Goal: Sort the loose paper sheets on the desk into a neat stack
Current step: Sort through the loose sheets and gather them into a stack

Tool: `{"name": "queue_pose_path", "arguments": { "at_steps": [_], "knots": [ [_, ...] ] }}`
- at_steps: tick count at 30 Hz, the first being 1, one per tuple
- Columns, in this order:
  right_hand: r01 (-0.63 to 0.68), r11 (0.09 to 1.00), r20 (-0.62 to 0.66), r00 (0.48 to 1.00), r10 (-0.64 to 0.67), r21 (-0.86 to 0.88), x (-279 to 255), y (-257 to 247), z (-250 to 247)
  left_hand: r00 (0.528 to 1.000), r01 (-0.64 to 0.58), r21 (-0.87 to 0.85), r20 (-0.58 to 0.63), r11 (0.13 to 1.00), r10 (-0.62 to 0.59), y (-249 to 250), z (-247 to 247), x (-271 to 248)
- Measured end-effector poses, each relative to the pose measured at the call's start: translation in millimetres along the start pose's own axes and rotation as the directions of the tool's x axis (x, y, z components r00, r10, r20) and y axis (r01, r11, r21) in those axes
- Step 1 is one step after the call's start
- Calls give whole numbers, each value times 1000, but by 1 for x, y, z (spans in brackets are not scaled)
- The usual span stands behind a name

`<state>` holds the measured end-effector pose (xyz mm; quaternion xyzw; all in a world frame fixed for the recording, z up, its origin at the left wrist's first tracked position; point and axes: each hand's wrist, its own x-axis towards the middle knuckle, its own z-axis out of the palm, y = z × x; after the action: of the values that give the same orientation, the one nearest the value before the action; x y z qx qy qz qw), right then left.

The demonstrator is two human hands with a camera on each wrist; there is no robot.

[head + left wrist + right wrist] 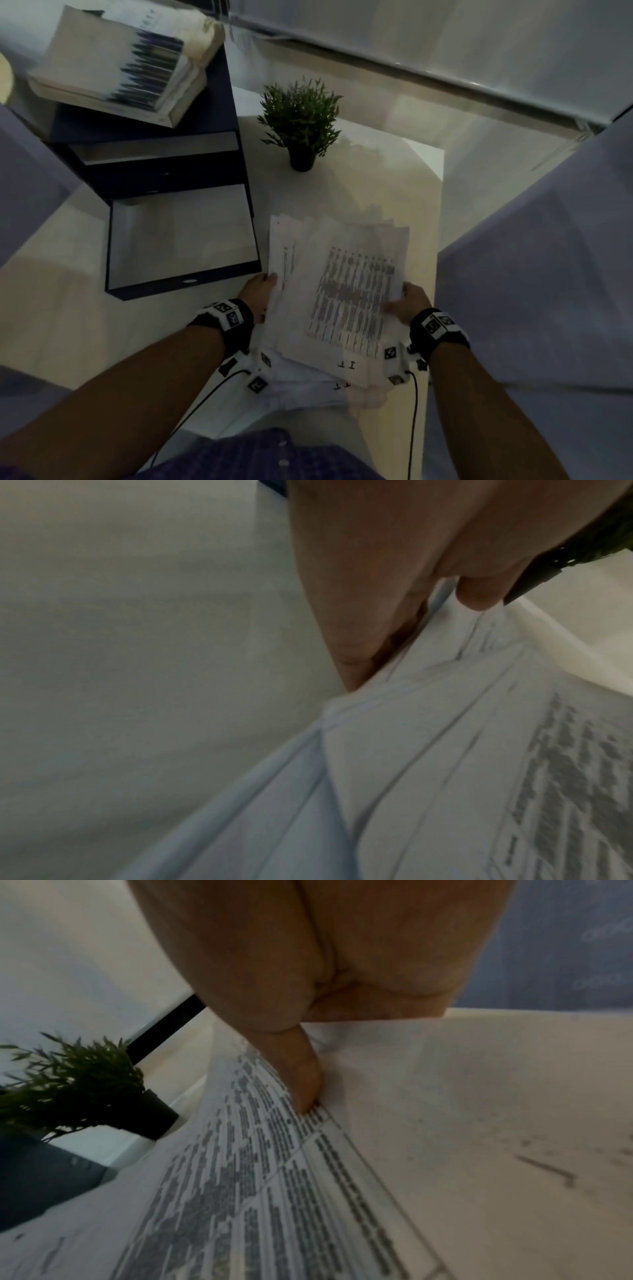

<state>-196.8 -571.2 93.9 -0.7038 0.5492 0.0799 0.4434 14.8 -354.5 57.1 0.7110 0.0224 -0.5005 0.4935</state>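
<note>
The paper sheets lie gathered but fanned on the desk, just right of an open dark box (a small potted plant stands beyond). The left hand pinches their left edge and the right hand pinches the right, thumb on top. The step looks like squaring up; next, the edges need tapping flush.

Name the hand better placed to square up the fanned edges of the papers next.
Left, probably. The left hand grips the paper stack at the side where the sheet edges visibly fan out. The right hand pinches the opposite side and can steady it.
</note>
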Motion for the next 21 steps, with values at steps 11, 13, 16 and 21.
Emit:
{"name": "queue_pose_path", "arguments": {
  "at_steps": [11, 13, 16, 21],
  "knots": [
    [40, 979, -74, 996, -56, -199, 5, -28, 44, 996, -6, 256, -88, 967, 29, 0, 33, 2],
    [-35, 976, -137, 991, 6, -214, 4, -25, 44, 995, -7, 256, -93, 967, 32, 0, 29, 4],
    [-40, 965, -88, 996, 18, -258, -3, -19, 50, 999, -12, 242, -45, 970, 23, -2, 26, 4],
    [43, 988, -187, 980, -70, -146, -4, -17, 59, 995, -25, 269, -85, 963, 50, -3, 32, 4]
  ]
}}
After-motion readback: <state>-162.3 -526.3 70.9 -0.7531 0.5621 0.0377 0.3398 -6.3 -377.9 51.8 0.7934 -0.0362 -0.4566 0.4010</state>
